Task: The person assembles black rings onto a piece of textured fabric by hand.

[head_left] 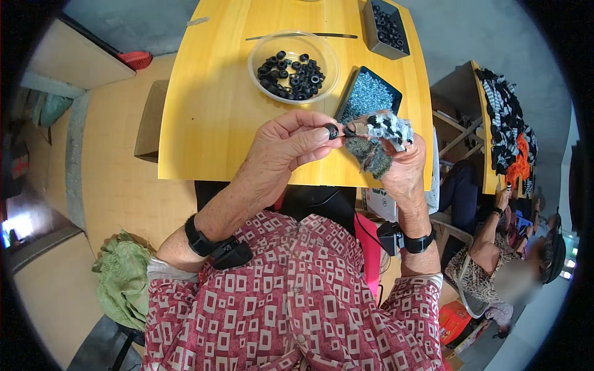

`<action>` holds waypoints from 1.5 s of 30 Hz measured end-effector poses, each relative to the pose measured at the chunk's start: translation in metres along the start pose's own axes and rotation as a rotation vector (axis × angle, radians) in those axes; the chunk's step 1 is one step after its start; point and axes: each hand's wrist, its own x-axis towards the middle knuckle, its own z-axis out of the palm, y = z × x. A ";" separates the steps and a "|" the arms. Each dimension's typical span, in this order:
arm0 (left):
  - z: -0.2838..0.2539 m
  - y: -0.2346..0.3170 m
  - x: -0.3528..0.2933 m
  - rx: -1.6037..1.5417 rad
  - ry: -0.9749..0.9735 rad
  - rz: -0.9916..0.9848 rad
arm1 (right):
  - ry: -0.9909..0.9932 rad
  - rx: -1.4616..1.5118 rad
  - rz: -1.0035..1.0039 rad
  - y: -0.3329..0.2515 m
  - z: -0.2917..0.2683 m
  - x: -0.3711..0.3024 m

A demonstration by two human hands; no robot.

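Observation:
My left hand (291, 141) pinches a small round black part (332, 131), its end facing my right hand, between thumb and forefinger. Close beside it, my right hand (402, 164) has its fingers bent in, with a small dark piece (350, 131) at the fingertips. A black-and-white cloth wrap (387, 127) covers one finger of that hand, and a grey-green fuzzy wrap (369, 154) covers another digit. Whether the dark piece touches the black part is too small to tell. Both hands are over the near edge of the yellow table (210, 123).
Beyond my hands, a clear plastic bowl (337, 65) holds several black ring-shaped parts. A black tray (399, 96) of small bluish pieces and a grey bin (387, 51) of black parts stand to the right. A thin dark rod (334, 35) lies behind the bowl. Another person (486, 260) sits at right.

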 end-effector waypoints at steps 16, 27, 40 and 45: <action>0.015 -0.014 0.010 0.039 -0.066 -0.079 | 0.088 0.067 -0.071 0.008 -0.008 -0.012; 0.020 -0.017 0.016 0.074 -0.083 -0.095 | 0.102 -0.162 -0.107 -0.004 -0.019 -0.015; 0.017 -0.014 0.020 0.084 -0.063 -0.078 | 0.099 -0.230 -0.013 -0.007 -0.020 -0.014; 0.013 -0.019 0.022 0.068 -0.053 -0.075 | 0.019 -0.976 -0.384 -0.018 -0.013 -0.009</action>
